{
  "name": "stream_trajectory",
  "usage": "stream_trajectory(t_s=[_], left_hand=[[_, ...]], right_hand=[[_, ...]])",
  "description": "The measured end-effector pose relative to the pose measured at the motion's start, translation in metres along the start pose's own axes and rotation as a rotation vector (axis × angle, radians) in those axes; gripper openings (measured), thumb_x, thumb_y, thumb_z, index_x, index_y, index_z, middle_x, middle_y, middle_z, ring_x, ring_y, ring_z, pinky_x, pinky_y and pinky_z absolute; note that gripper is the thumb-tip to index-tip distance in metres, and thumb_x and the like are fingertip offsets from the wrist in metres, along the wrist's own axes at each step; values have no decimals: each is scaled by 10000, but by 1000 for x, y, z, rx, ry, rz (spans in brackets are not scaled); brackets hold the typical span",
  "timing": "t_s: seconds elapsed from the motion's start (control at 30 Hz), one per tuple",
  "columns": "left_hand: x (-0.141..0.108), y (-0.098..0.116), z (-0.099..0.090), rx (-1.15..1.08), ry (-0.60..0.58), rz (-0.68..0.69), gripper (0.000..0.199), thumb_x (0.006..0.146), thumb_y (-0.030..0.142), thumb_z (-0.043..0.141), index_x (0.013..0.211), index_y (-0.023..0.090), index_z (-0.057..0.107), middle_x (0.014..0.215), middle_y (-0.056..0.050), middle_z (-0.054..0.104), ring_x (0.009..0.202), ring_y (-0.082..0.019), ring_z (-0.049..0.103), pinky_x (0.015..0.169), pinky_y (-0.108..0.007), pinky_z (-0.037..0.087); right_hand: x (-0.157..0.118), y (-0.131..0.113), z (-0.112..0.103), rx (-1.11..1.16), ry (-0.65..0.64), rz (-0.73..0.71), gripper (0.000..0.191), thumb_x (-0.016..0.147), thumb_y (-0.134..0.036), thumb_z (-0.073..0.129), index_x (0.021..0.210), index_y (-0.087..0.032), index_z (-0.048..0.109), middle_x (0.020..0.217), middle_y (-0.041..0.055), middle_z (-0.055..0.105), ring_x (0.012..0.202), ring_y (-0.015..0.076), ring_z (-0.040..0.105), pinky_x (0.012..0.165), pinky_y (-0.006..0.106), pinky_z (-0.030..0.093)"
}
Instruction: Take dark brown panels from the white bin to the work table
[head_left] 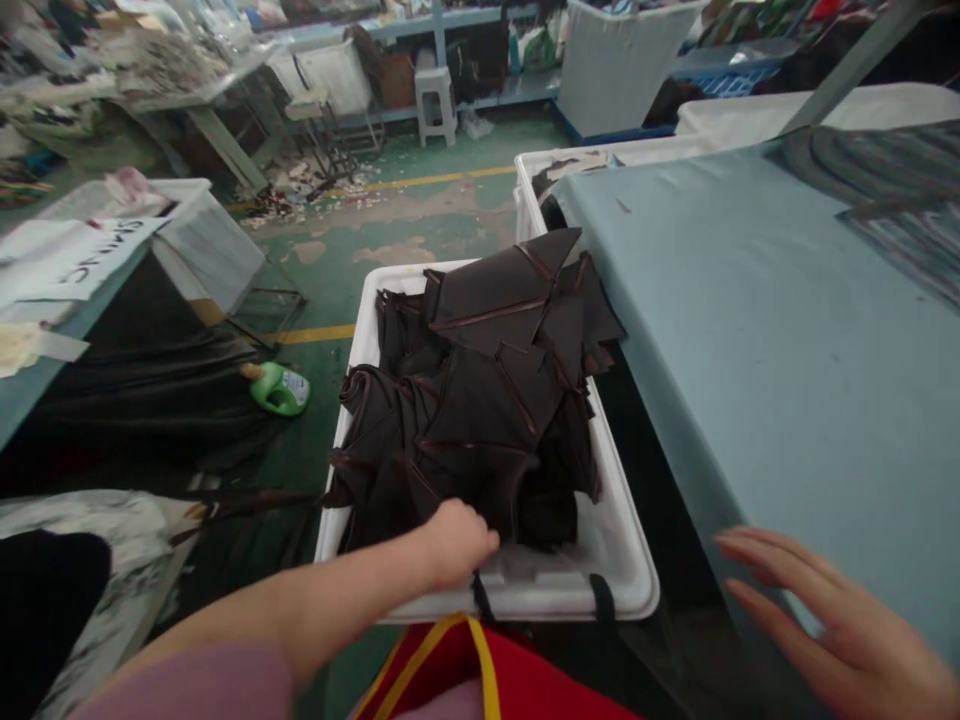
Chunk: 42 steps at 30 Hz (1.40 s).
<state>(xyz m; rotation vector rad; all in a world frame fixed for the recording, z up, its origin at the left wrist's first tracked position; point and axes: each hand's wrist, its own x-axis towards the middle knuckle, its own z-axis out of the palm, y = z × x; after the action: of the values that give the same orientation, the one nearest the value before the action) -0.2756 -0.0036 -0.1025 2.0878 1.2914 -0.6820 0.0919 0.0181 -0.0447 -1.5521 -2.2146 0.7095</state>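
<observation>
My left hand sits curled at the front of the dark cloth pile, fingers tucked down against it. The knuckles hide the fingertips, so I can't tell if it has hold of a piece, though it may be pinching one. My right hand is open, fingers spread, empty, out to the right of the bin at the edge of the blue counter. The pile, seamed dark pieces heaped up, lies in the white bin straight ahead of my left hand. Step in hand looks like working pieces out of the heap; next move calls for a firm pinch on one edge. Green bottle on the floor, ahead and left of my left hand. Black straps hang off the bin's near rim, right of that hand.
</observation>
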Motion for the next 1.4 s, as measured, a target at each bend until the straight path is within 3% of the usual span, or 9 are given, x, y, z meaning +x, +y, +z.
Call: stream_trajectory(t_s=[0.17,0.3,0.4,0.63,0.77,0.9,1.07,1.23,1.4], left_hand=[[-41,3,34,-41,-44,-26,207,828,175,429,926,182,612,836,-101,646,791,-225,601,627,-323,453],[-46,-28,31,-25,-17,-109,289,783,86,392,968,134,608,909,-153,616,851,-265,583,624,-356,457],[-47,-38,24,-37,-15,-83,277,775,71,393,882,128,641,865,-144,629,852,-278,585,632,-373,467],[-35,-28,5,-113,-3,-20,195,747,96,489,842,116,658,792,-137,661,760,-273,617,574,-344,477],[-23,-17,1,-153,7,84,161,784,179,515,821,161,670,759,-93,677,696,-236,627,502,-275,439],[-26,-24,35,-201,111,218,150,819,275,531,764,212,655,712,-15,679,613,-173,614,414,-227,347],[-30,-39,79,-290,344,287,167,831,370,535,762,241,615,707,45,667,582,-114,573,463,-229,335],[-27,-40,72,-227,333,252,170,786,388,593,719,232,592,670,69,642,583,-121,572,411,-262,267],[-34,-26,43,-222,236,112,119,785,307,582,711,214,595,676,22,640,633,-165,598,414,-241,301]], right_hand=[[100,-51,109,156,-327,216,324,784,-273,499,1078,-171,590,1014,102,639,896,202,623,810,318,500],[155,-56,200,77,-338,434,406,801,-214,488,1186,-89,522,1078,143,626,962,195,611,801,259,486],[173,-52,236,-51,-310,469,431,849,-218,407,1244,-53,455,1104,184,599,969,209,604,762,269,489],[198,-78,244,-318,-381,135,309,871,-244,357,1059,-144,581,956,137,627,859,231,606,720,321,456],[254,-106,258,-363,-491,-289,436,824,-153,412,1258,-170,458,1306,116,451,1190,224,404,936,326,347],[318,-127,291,-435,-597,-575,554,783,-82,423,1328,-166,375,1439,83,265,1327,220,149,1047,410,172],[362,-140,325,-590,-636,-652,612,714,-94,529,1309,-152,399,1438,141,241,1313,286,178,1020,517,170],[367,-152,318,-713,-636,-731,349,671,-150,609,1018,-173,639,1364,159,367,1299,359,177,982,631,54],[330,-157,277,-711,-675,-899,236,750,-115,506,933,-155,650,1048,138,618,1187,265,405,1047,464,74]])
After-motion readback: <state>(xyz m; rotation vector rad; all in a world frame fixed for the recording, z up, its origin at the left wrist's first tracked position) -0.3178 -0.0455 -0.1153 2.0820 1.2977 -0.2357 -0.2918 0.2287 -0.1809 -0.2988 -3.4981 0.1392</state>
